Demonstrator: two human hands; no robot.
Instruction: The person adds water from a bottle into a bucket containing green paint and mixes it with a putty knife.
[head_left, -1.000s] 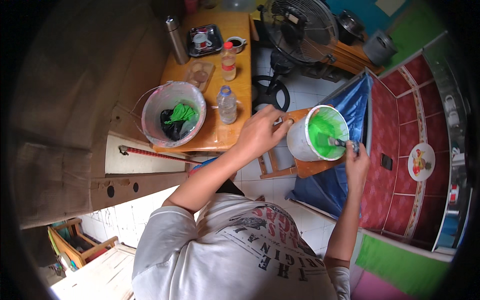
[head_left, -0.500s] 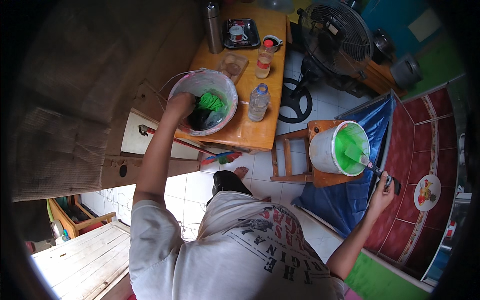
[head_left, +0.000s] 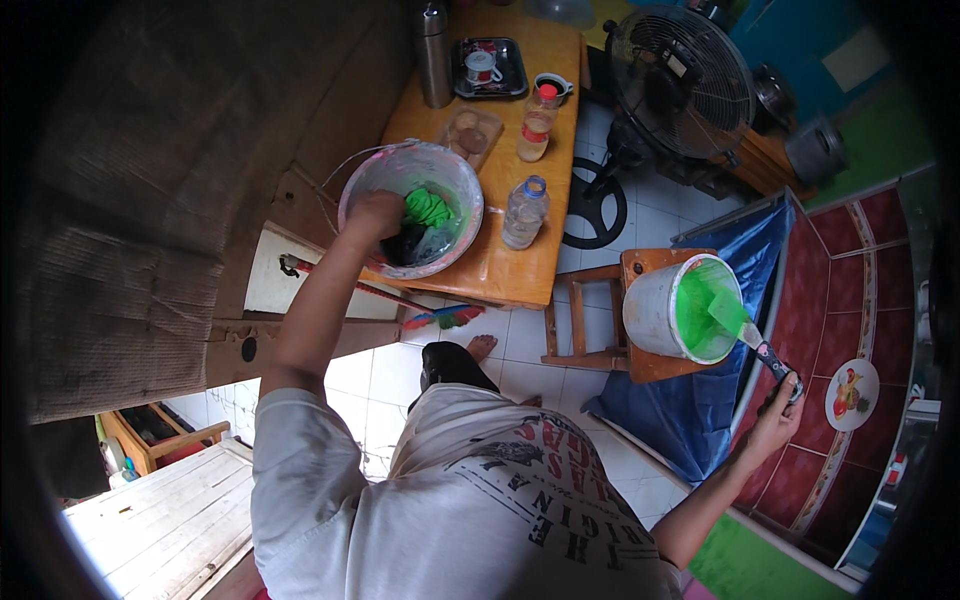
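My left hand [head_left: 380, 210] reaches into the pale, paint-stained bucket [head_left: 355, 170] on the table, beside a crumpled green item [head_left: 428, 208] and dark plastic; its fingertips are hidden. My right hand [head_left: 778, 410] grips the handle of a paint scraper [head_left: 762, 350], whose green-coated blade sits in the white pail [head_left: 652, 310] of green paint. That pail stands on a wooden chair [head_left: 650, 262].
The wooden table [head_left: 535, 275] also holds bottles [head_left: 525, 215], a steel flask [head_left: 434, 55] and a black tray [head_left: 505, 85]. A standing fan [head_left: 685, 85] is at the back. A blue sheet [head_left: 660, 420] and red-tiled panel [head_left: 805, 320] lie right; a broom [head_left: 445, 316] is below.
My left hand has left the area beside the pail and gone into the bucket on the table. My right hand, still on the scraper, has moved down and rightward; the view has shifted.
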